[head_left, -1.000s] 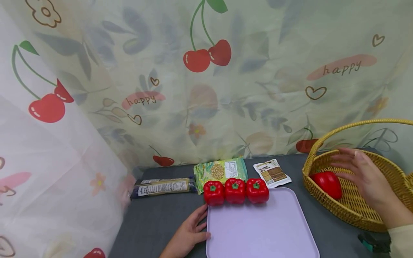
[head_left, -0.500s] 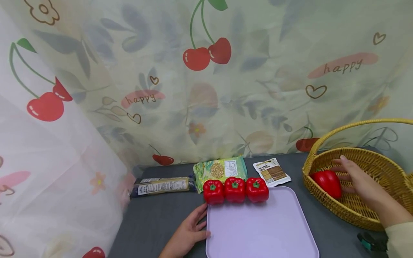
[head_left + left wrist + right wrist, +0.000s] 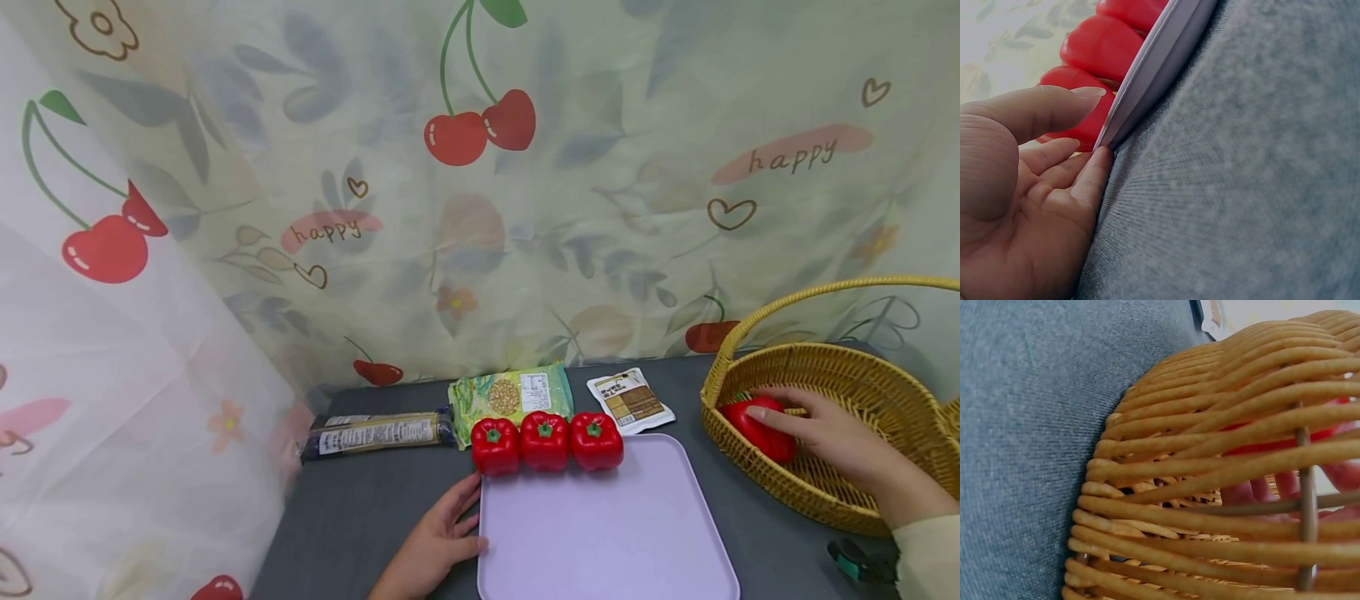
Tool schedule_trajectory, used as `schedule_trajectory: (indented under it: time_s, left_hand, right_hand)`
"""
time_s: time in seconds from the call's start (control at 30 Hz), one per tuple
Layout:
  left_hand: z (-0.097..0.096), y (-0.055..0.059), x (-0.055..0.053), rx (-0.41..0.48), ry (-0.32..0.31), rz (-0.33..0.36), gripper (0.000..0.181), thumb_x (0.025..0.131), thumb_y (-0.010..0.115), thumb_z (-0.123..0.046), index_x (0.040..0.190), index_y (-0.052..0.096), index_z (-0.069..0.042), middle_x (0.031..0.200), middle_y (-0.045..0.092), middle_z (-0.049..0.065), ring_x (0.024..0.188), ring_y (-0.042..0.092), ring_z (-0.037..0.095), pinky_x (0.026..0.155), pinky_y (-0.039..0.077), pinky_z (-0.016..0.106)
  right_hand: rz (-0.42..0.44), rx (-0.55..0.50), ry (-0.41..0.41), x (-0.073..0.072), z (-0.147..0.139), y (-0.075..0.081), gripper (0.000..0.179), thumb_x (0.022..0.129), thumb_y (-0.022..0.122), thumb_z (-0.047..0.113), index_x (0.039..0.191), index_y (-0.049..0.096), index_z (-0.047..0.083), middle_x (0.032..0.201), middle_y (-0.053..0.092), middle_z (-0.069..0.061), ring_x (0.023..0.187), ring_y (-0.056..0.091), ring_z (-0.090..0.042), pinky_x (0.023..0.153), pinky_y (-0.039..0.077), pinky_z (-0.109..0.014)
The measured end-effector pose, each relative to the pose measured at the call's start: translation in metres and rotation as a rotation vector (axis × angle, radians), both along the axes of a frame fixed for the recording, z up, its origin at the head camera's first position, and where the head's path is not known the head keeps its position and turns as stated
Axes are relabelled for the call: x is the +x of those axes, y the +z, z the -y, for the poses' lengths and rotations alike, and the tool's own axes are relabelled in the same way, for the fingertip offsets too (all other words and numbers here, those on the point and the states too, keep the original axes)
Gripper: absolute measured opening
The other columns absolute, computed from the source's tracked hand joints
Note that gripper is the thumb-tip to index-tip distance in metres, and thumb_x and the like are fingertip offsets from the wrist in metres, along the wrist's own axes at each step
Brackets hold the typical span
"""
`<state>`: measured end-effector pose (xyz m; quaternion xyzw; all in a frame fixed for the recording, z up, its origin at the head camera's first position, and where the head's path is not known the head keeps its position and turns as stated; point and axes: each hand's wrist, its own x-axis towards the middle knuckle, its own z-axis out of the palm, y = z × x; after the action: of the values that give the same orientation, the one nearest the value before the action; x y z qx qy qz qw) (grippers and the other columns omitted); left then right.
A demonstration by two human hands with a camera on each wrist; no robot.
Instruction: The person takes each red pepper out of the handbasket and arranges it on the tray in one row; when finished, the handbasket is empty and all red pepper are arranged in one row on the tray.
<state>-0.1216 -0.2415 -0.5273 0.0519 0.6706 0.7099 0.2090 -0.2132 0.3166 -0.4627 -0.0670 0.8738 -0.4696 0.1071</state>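
In the head view, my right hand (image 3: 840, 437) reaches into the wicker basket (image 3: 828, 508) and grips a red bell pepper (image 3: 768, 446), thumb over its top. The right wrist view shows this hand's fingers (image 3: 1285, 484) and red of the pepper only through gaps in the weave. My left hand (image 3: 438, 542) touches the left edge of a pale lilac tray (image 3: 615, 533), its fingers extended along the rim. Three red bell peppers (image 3: 544, 446) with green stems stand in a row along the tray's far edge. The left wrist view shows fingertips right at the tray's rim (image 3: 1147, 69).
Behind the peppers lies a green food packet (image 3: 502, 396), with a small white packet (image 3: 632, 402) to its right. A long dark-ended packet (image 3: 382, 435) lies at the left. The basket's arched handle (image 3: 840, 287) rises at the right. A patterned curtain (image 3: 480, 250) hangs behind the table.
My right hand has lowered into the basket and closed around the pepper there. The left hand stays at the tray's edge, and the three peppers in the row have not moved.
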Motion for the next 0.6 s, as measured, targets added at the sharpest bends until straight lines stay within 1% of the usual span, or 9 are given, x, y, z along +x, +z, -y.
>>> schedule_trajectory:
  time_s: [0.07,0.2,0.27,0.5,0.6]
  left_hand:
    - [-0.0003,0.0002,-0.0001,0.001,0.004,0.003,0.091,0.095,0.073,0.012,0.17,0.022,0.006,0.176,0.019,0.026,0.16,0.023,0.044,0.118,0.044,0.041]
    - [-0.0009,0.0009,-0.0003,0.001,0.012,0.012,0.091,0.094,0.074,0.012,0.17,0.024,0.005,0.176,0.021,0.026,0.16,0.025,0.043,0.117,0.045,0.039]
    - [-0.0008,0.0009,-0.0004,0.004,0.013,0.015,0.091,0.094,0.074,0.013,0.17,0.024,0.005,0.176,0.021,0.025,0.16,0.025,0.043,0.117,0.045,0.039]
    - [0.0007,-0.0007,-0.0007,0.005,-0.001,0.002,0.091,0.094,0.073,0.014,0.17,0.022,0.006,0.176,0.019,0.026,0.16,0.024,0.044,0.117,0.045,0.041]
    - [0.0005,0.0003,-0.0003,0.001,0.002,0.006,0.091,0.094,0.073,0.013,0.17,0.023,0.005,0.176,0.02,0.026,0.159,0.025,0.044,0.117,0.045,0.041]
  right_hand:
    - [-0.006,0.007,-0.003,0.0004,-0.0006,-0.0002,0.07,0.115,0.055,0.037,0.155,0.035,-0.017,0.142,0.047,-0.042,0.121,0.055,-0.053,0.08,0.061,-0.036]
    - [-0.024,0.022,0.002,0.0004,-0.0026,-0.0012,0.067,0.113,0.058,0.036,0.154,0.039,-0.013,0.142,0.046,-0.041,0.123,0.049,-0.057,0.082,0.06,-0.041]
    - [-0.033,0.026,0.007,0.0007,-0.0032,-0.0019,0.067,0.113,0.059,0.036,0.155,0.04,-0.012,0.143,0.046,-0.041,0.123,0.048,-0.057,0.083,0.06,-0.042]
    - [-0.013,-0.032,-0.002,0.0022,-0.0023,-0.0026,0.073,0.113,0.059,0.036,0.159,0.033,-0.014,0.146,0.045,-0.042,0.123,0.054,-0.053,0.08,0.062,-0.035]
    - [-0.006,-0.056,-0.01,0.0023,-0.0028,-0.0035,0.074,0.112,0.06,0.036,0.16,0.032,-0.014,0.147,0.045,-0.043,0.122,0.056,-0.051,0.081,0.063,-0.035]
